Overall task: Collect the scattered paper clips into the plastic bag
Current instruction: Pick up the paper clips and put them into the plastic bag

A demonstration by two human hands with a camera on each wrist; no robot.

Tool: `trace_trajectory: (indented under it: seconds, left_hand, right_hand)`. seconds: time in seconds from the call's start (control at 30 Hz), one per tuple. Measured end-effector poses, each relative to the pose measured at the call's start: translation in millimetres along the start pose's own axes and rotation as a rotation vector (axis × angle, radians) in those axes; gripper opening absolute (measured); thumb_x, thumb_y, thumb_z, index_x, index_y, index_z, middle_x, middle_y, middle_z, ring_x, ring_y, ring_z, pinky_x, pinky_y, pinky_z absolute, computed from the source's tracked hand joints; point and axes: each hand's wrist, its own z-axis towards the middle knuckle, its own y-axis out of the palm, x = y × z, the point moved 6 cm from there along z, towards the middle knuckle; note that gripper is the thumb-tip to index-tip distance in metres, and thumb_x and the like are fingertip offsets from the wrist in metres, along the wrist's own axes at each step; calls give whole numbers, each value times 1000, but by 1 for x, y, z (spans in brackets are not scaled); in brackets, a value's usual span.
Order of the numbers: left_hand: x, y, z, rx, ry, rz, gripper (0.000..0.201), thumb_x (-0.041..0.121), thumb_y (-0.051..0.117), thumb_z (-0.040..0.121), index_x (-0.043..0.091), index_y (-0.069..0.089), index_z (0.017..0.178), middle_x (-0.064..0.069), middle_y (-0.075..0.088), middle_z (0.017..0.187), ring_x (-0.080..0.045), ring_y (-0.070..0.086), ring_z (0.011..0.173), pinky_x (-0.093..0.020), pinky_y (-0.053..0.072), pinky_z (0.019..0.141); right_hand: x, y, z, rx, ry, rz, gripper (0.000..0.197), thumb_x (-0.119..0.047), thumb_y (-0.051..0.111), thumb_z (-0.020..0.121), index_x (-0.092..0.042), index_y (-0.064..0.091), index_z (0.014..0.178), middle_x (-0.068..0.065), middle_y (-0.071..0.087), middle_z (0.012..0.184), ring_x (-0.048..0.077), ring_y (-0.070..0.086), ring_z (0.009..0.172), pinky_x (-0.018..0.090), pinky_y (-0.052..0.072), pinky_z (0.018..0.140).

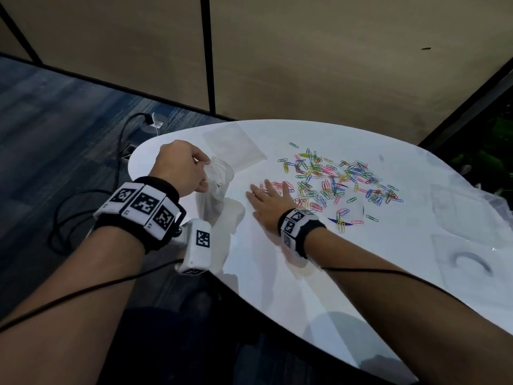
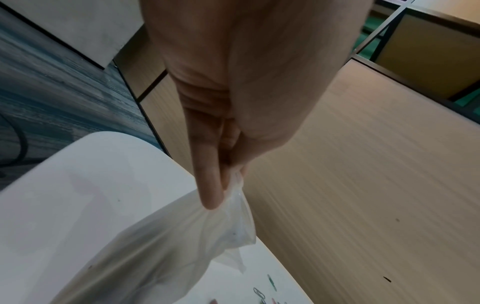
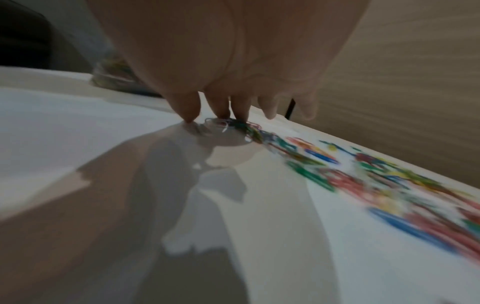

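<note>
Coloured paper clips (image 1: 341,179) lie scattered over the middle of the white table (image 1: 277,273). My left hand (image 1: 180,168) pinches the top edge of a clear plastic bag (image 1: 215,195), which hangs at the table's left edge; in the left wrist view the fingers (image 2: 210,185) grip the bag (image 2: 168,246) by its rim. My right hand (image 1: 268,197) lies flat with spread fingers at the left side of the clip pile. In the right wrist view its fingertips (image 3: 221,115) press on a small bunch of clips (image 3: 233,125); that view is blurred.
A flat clear bag (image 1: 236,145) lies at the table's far side. More clear bags (image 1: 466,218) lie at the right, one holding a dark curved piece (image 1: 472,261). Black cables (image 1: 83,207) run over the blue carpet at the left. Beige partition walls (image 1: 333,65) stand behind the table.
</note>
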Motion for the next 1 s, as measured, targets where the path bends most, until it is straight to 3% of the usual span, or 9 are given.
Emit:
trace_trajectory:
  seconds: [0.1, 0.17, 0.33, 0.4, 0.57, 0.67, 0.77, 0.87, 1.0]
  left_hand:
    - [8, 8, -3, -23, 13, 3, 19, 1, 54, 99, 2, 72, 104, -20, 70, 75, -35, 76, 69, -43, 65, 75]
    - [12, 13, -7, -34, 21, 16, 19, 1, 53, 99, 2, 71, 104, -20, 70, 76, -36, 76, 70, -42, 65, 75]
    - [17, 23, -11, -62, 28, 32, 19, 2, 53, 99, 3, 72, 103, -21, 72, 80, -36, 76, 70, -43, 65, 76]
    - [20, 28, -11, -79, 31, 32, 19, 2, 54, 99, 4, 72, 102, -22, 73, 80, -36, 76, 70, -44, 65, 76]
    - [30, 44, -14, -138, 50, 44, 21, 2, 53, 99, 3, 72, 105, -23, 73, 83, -35, 76, 68, -44, 65, 74]
    - [37, 54, -18, -175, 55, 32, 20, 1, 52, 99, 3, 72, 105, -21, 72, 80, -35, 75, 66, -44, 65, 73]
    - [44, 65, -21, -207, 58, 8, 19, 2, 54, 99, 3, 71, 106, -20, 71, 77, -33, 74, 62, -44, 65, 72]
    - [48, 72, -26, -223, 77, 16, 17, 3, 55, 99, 4, 71, 106, -19, 72, 76, -30, 74, 61, -45, 65, 71]
    - [49, 73, -29, -226, 99, 33, 18, 1, 55, 98, 2, 72, 103, -21, 74, 79, -32, 76, 64, -44, 65, 72]
  right_hand:
    - [26, 7, -2, -63, 56, 71, 64, -15, 47, 98, -14, 14, 153, 6, 10, 162, 42, 15, 146, 57, 30, 111]
    - [31, 2, -1, -5, 57, 86, 44, -6, 48, 95, -5, 43, 139, 16, 40, 144, 38, 43, 129, 44, 46, 95]
    - [61, -18, -9, 40, 239, 177, 18, 0, 58, 86, -2, 71, 99, 14, 69, 101, 26, 66, 86, 29, 54, 75]
    - [88, -23, -18, 87, 396, 429, 17, -6, 65, 86, -6, 76, 99, 10, 74, 100, 22, 69, 90, 27, 56, 83]
    - [130, -33, -53, 277, 672, 1342, 9, -6, 79, 79, -5, 78, 88, 9, 76, 86, 20, 73, 74, 24, 60, 69]
    - [119, -64, -65, 341, 540, 1811, 10, 2, 77, 78, 1, 75, 88, 18, 75, 87, 27, 73, 78, 29, 59, 78]
    - [85, -95, -73, 306, 397, 2019, 13, 7, 70, 82, 8, 70, 94, 20, 74, 82, 24, 73, 71, 22, 60, 67]
    - [51, -103, -69, 241, 360, 1913, 6, 8, 70, 81, 8, 71, 87, 21, 71, 77, 24, 71, 66, 26, 61, 68]
    - [40, -107, -60, 290, 392, 1137, 3, -8, 75, 77, -8, 77, 75, 8, 74, 71, 19, 69, 67, 31, 60, 72]
